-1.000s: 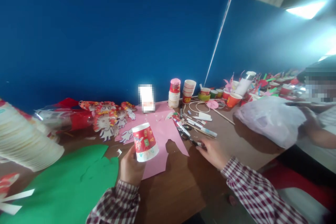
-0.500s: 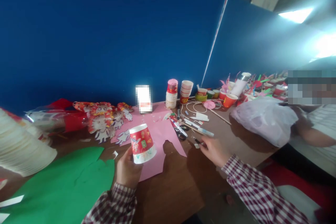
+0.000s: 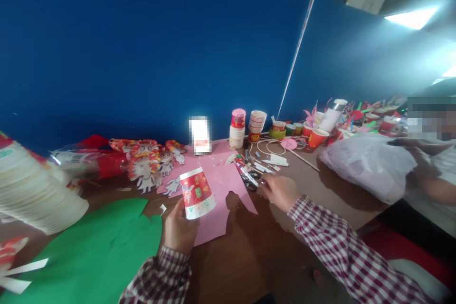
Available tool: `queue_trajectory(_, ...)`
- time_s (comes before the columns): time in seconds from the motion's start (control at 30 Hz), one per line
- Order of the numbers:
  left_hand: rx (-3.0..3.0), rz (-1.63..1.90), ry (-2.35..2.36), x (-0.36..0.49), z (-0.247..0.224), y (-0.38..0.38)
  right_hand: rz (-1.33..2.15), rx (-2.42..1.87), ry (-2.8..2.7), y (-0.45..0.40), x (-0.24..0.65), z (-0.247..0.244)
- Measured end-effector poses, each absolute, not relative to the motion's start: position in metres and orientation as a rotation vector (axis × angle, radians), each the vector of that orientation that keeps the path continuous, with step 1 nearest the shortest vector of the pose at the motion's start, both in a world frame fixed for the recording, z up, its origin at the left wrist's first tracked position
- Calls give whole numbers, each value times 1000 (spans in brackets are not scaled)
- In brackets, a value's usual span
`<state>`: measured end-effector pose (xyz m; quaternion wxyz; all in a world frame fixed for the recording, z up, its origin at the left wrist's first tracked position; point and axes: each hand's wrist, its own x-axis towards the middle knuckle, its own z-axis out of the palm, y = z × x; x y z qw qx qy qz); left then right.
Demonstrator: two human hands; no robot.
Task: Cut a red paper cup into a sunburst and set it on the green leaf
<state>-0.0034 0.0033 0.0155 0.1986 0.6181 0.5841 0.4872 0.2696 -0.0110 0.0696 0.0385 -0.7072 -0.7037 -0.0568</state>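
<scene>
My left hand is wrapped round a red-and-white paper cup, held upside down above pink paper. Printed figures and green scribbles mark the cup's side. Over the loose pens at the centre right, my right hand has its fingers closed; a small pale tip shows at them, but what they hold is not clear. A white marker lies just left of those fingers, among dark tools. White offcuts lie beyond that hand.
Green sheet and a leaning stack of paper cups lie at left, near cat-like paper cutouts. Upright cup stacks stand at the blue partition. A plastic bag sits at right, beside another person's arm.
My right hand has moved left, closer to the marker and dark tools. My left hand still holds the cup, nearly unmoved. The view has shifted slightly.
</scene>
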Motion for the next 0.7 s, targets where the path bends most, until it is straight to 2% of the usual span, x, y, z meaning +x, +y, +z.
queue_trajectory(0.13,1697,1375,1595,-4,15,3,-152,-2062,-2278,2,256,69)
queue_trajectory(0.5,1648,1379,1584,-2,16,3,-9,-2223,-2225,32,253,60)
queue_trajectory(0.7,1683,1352,1577,-4,13,4,305,-2150,-2212,59,282,79)
